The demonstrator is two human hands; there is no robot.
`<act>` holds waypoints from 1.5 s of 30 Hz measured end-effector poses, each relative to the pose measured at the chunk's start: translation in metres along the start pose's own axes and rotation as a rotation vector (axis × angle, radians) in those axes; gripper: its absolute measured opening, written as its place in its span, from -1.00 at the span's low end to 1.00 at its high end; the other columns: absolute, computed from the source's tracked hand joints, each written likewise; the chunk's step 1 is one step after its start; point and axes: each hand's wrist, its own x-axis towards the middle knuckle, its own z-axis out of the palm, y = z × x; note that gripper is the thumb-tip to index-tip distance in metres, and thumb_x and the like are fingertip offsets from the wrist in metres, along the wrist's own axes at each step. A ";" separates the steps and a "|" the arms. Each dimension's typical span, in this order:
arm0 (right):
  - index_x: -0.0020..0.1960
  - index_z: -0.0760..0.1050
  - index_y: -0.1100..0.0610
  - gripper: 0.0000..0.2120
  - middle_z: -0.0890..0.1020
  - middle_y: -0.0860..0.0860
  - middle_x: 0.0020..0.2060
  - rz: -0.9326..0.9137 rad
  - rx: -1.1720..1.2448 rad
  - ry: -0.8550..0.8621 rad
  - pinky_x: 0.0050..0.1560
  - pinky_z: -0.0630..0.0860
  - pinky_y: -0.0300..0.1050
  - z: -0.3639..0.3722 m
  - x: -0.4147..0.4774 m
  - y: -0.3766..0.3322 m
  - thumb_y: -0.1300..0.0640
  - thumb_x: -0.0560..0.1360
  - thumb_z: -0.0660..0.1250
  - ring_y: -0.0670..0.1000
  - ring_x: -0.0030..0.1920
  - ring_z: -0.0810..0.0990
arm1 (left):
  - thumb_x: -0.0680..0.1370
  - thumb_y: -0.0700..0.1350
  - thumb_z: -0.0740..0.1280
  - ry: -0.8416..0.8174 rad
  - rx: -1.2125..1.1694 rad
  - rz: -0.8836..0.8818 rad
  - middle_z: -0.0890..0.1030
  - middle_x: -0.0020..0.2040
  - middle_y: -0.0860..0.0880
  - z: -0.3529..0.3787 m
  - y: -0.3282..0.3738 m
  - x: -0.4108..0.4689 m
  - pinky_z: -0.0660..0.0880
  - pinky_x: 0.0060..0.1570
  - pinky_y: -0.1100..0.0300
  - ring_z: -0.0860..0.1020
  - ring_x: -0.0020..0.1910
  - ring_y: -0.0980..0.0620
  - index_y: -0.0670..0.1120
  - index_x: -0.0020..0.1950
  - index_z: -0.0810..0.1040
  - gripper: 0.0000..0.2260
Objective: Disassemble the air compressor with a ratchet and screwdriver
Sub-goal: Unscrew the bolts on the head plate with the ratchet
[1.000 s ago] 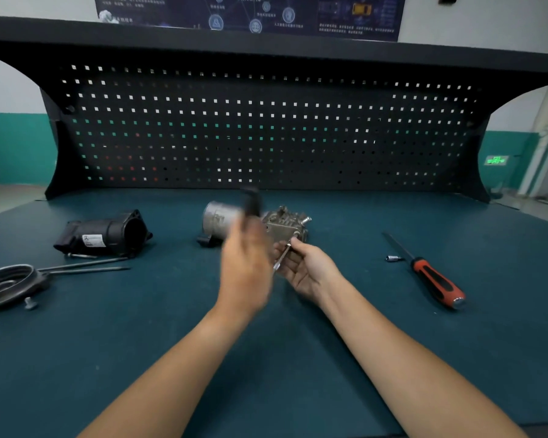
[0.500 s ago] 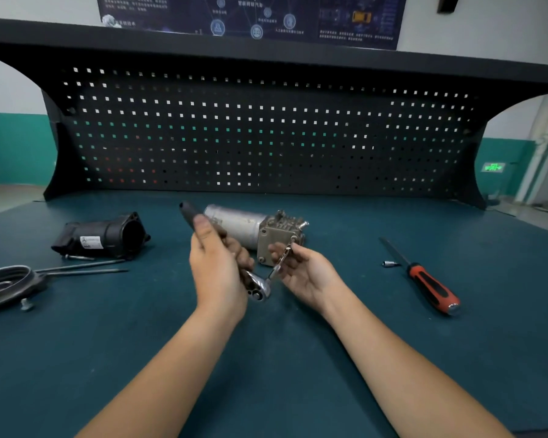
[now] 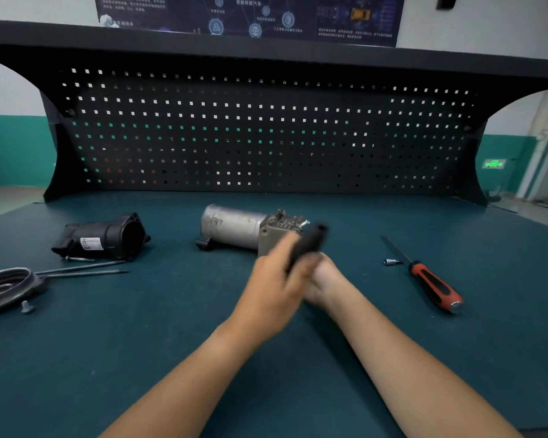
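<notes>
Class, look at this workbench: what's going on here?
A person's left hand grips a blurred ratchet in front of the air compressor. The right hand sits against it, its grip hidden. The screwdriver lies to the right; a black housing, round cover and long bolts lie to the left.

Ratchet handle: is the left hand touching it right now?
Touching. The head view shows the left hand curled round the ratchet handle, whose black end sticks out past the hand, though motion blurs both.
</notes>
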 end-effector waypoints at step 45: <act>-0.23 0.37 0.15 -0.72 0.57 -0.06 -0.60 -0.041 -0.078 -0.092 -0.49 0.48 -0.36 -0.017 0.002 0.007 0.25 0.61 0.00 -0.19 -0.54 0.57 | 0.47 0.11 0.20 -0.214 0.253 0.144 0.44 -0.32 0.07 0.010 -0.012 -0.013 0.23 -0.39 0.31 0.41 -0.31 0.04 -0.22 0.01 0.45 -0.61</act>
